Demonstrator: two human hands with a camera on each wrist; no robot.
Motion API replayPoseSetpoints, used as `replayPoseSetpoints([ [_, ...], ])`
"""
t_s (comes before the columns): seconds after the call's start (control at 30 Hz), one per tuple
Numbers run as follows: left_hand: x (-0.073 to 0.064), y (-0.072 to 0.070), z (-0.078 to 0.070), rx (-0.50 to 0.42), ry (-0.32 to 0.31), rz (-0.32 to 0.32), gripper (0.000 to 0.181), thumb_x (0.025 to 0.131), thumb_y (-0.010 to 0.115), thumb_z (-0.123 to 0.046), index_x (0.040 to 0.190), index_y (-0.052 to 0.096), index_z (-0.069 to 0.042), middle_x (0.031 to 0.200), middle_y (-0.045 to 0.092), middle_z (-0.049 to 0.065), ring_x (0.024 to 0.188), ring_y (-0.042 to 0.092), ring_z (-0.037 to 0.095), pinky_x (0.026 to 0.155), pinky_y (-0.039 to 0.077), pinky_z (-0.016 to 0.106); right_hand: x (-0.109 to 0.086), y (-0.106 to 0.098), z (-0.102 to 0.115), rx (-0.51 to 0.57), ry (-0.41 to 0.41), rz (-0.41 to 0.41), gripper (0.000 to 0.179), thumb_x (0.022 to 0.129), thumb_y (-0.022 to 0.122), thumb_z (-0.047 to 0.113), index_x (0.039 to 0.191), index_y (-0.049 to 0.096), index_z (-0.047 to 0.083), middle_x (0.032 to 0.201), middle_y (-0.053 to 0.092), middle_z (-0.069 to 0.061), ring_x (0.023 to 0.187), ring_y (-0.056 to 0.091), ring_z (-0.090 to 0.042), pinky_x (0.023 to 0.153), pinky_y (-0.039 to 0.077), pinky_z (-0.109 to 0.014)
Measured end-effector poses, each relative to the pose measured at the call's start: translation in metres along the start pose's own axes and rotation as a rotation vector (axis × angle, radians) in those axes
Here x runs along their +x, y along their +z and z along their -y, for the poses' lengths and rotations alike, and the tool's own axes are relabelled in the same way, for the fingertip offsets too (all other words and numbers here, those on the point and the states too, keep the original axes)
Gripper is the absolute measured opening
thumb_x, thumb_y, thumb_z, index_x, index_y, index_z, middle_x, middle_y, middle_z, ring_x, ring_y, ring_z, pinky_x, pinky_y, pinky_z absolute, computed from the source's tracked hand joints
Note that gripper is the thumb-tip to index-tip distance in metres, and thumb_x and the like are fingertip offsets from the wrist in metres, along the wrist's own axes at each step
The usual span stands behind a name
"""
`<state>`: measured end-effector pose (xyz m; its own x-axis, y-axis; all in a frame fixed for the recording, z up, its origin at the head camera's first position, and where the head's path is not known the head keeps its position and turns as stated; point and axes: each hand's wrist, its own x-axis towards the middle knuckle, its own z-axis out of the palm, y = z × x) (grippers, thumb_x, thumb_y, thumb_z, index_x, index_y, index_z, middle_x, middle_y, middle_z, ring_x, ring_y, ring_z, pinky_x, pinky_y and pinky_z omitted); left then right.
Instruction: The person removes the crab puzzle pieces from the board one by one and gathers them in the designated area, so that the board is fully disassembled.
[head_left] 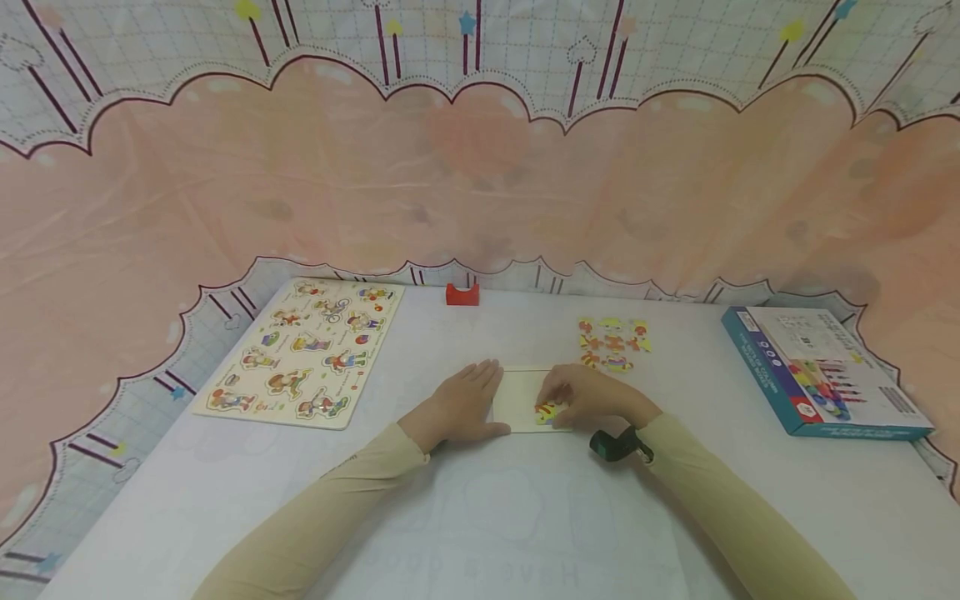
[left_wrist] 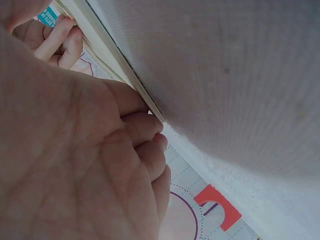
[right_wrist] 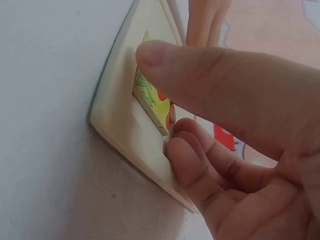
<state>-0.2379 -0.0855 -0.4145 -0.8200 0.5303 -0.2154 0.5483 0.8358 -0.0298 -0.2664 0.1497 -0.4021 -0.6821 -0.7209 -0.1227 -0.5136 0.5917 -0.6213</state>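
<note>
A small pale wooden puzzle board (head_left: 517,388) lies in the middle of the white table. My left hand (head_left: 463,404) rests against its left edge, fingers straight and thumb out along the near side. In the left wrist view, the fingertips touch the edge of the board (left_wrist: 112,52). Over the right part of the board, my right hand (head_left: 592,393) pinches a yellow, red and green jigsaw piece (head_left: 546,414). The right wrist view shows this piece (right_wrist: 161,111) between thumb and fingers, low against the board's surface; whether it lies flat there I cannot tell.
Several loose jigsaw pieces (head_left: 613,342) lie beyond my right hand. A larger picture puzzle board (head_left: 300,350) is on the left. A red notched block (head_left: 462,295) stands at the back. On the right lies a blue-sided box (head_left: 825,371). A patterned curtain (head_left: 420,183) hangs behind the table.
</note>
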Motion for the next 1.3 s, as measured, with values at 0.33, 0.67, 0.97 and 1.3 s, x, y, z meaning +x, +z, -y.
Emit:
replayPoseSetpoints([
  [0.33, -0.0006, 0.0002, 0.0001, -0.008, -0.008, 0.011, 0.091, 0.088, 0.048, -0.062, 0.150, 0.018, -0.002, 0.158, 0.017, 0.012, 0.147, 0.015, 0.023, 0.121, 0.015, 0.035, -0.0012, 0.0001, 0.0025, 0.026, -0.017, 0.004, 0.023, 0.074, 0.075, 0.007, 0.095, 0.072, 0.015, 0.101, 0.063, 0.000, 0.094, 0.058, -0.014, 0.086, 0.051, -0.028],
  [0.67, -0.0015, 0.0001, 0.0002, -0.010, 0.003, 0.002, 0.089, 0.089, 0.047, -0.061, 0.149, 0.019, -0.002, 0.157, 0.018, 0.013, 0.147, 0.016, 0.023, 0.121, 0.015, 0.035, -0.0002, -0.0001, 0.0048, 0.021, -0.007, 0.016, 0.026, 0.077, 0.073, 0.008, 0.101, 0.071, 0.018, 0.105, 0.064, 0.002, 0.098, 0.059, -0.015, 0.089, 0.051, -0.032],
  [0.97, -0.0025, -0.0022, -0.0002, -0.007, 0.006, -0.004, 0.089, 0.089, 0.047, -0.061, 0.149, 0.020, 0.000, 0.157, 0.019, 0.014, 0.147, 0.016, 0.024, 0.121, 0.015, 0.035, 0.0041, -0.0001, 0.0051, 0.010, -0.035, 0.003, 0.030, 0.076, 0.071, 0.002, 0.101, 0.071, 0.019, 0.102, 0.065, 0.003, 0.093, 0.058, -0.013, 0.086, 0.051, -0.030],
  [1.3, -0.0026, -0.0016, -0.0007, 0.000, 0.004, -0.009, 0.089, 0.089, 0.046, -0.061, 0.148, 0.020, 0.000, 0.157, 0.019, 0.014, 0.147, 0.016, 0.024, 0.121, 0.015, 0.034, 0.0063, 0.0020, 0.0040, 0.059, -0.030, -0.040, 0.030, 0.072, 0.073, -0.002, 0.099, 0.067, 0.009, 0.099, 0.068, -0.004, 0.088, 0.062, -0.013, 0.078, 0.053, -0.023],
])
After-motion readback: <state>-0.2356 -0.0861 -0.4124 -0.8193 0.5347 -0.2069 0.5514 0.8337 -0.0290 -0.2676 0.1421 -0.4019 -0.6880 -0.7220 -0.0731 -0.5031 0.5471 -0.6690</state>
